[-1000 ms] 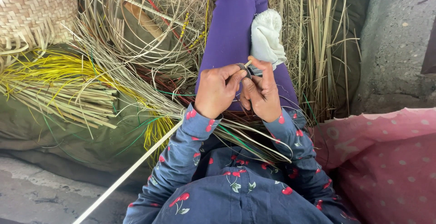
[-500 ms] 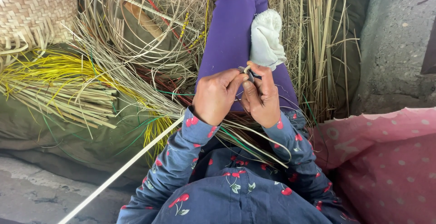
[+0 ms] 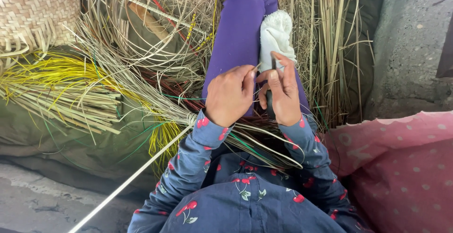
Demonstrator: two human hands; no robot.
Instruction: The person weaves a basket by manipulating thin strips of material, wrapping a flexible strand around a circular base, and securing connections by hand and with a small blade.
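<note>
My left hand (image 3: 230, 95) pinches a thin pale cane strip (image 3: 141, 171) that runs from my fingertips down to the lower left corner. My right hand (image 3: 284, 96) is closed on a small knife (image 3: 272, 64); its blade stands up between my fingertips and its dark handle shows under my palm. Both hands meet over my leg in purple trousers (image 3: 238, 30). A white cloth (image 3: 276, 34) lies on that leg just beyond my fingers. My sleeves are dark blue with red cherries.
Loose coils of cane (image 3: 155, 30) and a bundle of yellow and pale strips (image 3: 61, 91) lie to the left. A woven basket (image 3: 35, 11) sits at the top left. Upright stalks (image 3: 330, 49) stand on the right, with a pink dotted cloth (image 3: 401, 167) at the lower right.
My hands have stayed together over the leg. The knife blade now points more upright between my fingers, and the long strip's far end has swung slightly.
</note>
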